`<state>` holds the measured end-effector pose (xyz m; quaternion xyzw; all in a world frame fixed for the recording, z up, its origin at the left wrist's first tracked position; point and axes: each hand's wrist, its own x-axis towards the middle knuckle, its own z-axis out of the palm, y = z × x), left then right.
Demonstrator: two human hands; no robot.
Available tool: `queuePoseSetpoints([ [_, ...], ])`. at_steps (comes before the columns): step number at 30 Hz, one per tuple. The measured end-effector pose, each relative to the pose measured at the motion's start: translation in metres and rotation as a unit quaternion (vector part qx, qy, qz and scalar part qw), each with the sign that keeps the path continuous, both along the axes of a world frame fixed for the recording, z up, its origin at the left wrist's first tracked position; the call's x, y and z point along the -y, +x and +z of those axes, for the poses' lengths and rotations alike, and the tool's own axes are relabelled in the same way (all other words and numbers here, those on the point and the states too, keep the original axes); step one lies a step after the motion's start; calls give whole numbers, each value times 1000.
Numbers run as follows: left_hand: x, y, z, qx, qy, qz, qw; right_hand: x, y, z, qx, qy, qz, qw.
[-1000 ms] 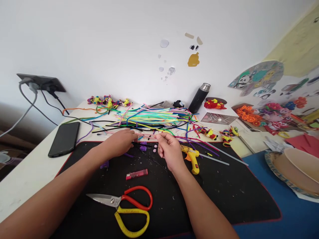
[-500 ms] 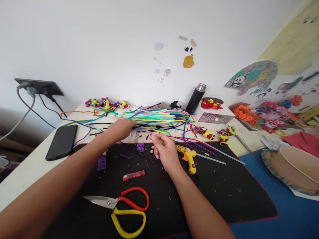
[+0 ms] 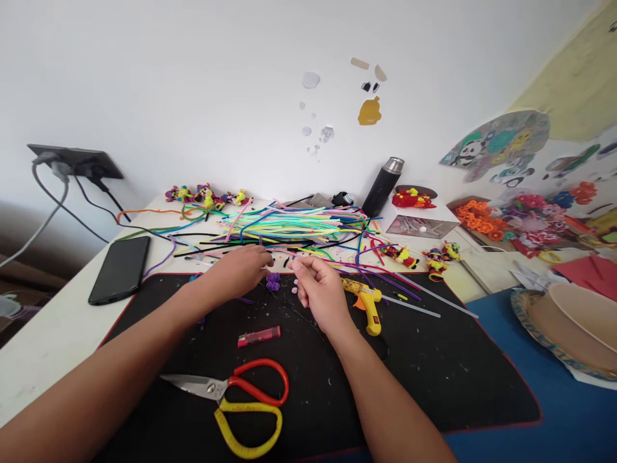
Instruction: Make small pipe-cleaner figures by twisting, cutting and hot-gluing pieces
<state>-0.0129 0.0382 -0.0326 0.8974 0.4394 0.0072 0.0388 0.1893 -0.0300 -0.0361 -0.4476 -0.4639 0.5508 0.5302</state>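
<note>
My left hand [image 3: 245, 269] hovers at the far edge of the black mat [image 3: 434, 373], fingers bent and drawn together; anything in them is hidden. Just to its right, my right hand [image 3: 319, 289] is closed in a pinch, with thumb against forefinger; what it holds is too small to make out. Between the hands lie a small purple fuzzy piece [image 3: 272, 281] and tiny pale lilac dots [image 3: 294, 290]. Behind them spreads a pile of coloured pipe cleaners [image 3: 294, 225]. A yellow glue gun [image 3: 369, 305] rests beside my right hand.
Scissors [image 3: 241, 389] with red and yellow handles and a pink lighter [image 3: 259, 336] lie on the mat. A phone [image 3: 119, 269] is at the left, a black flask [image 3: 383, 188] by the wall. Small fuzzy figures [image 3: 207, 197] sit behind, and a bowl [image 3: 585, 315] at the right.
My left hand has come back from the pipe cleaners, towards my right hand and the purple piece. My right hand keeps its pinch in nearly the same place. The view has shifted slightly.
</note>
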Motion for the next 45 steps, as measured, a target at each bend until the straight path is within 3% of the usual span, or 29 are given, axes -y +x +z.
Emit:
queuePoseSetpoints([
  [7,-1,3,-21,7,-3,-30,1000,-1,0,-2,10,4,1,1000],
  [15,-1,4,-24,42,-23,-31,998,3,-1,0,38,10,21,999],
  [18,0,6,-18,69,-39,-13,997,3,-1,1,41,9,22,999],
  [22,1,2,3,154,-81,35,984,4,0,2,42,7,25,999],
  [26,2,-3,23,373,-224,70,898,4,0,3,46,9,23,999],
  [29,5,-2,32,424,-266,71,863,3,0,2,42,18,16,999],
  [45,29,9,52,351,-186,59,916,1,-1,-2,27,21,10,999],
])
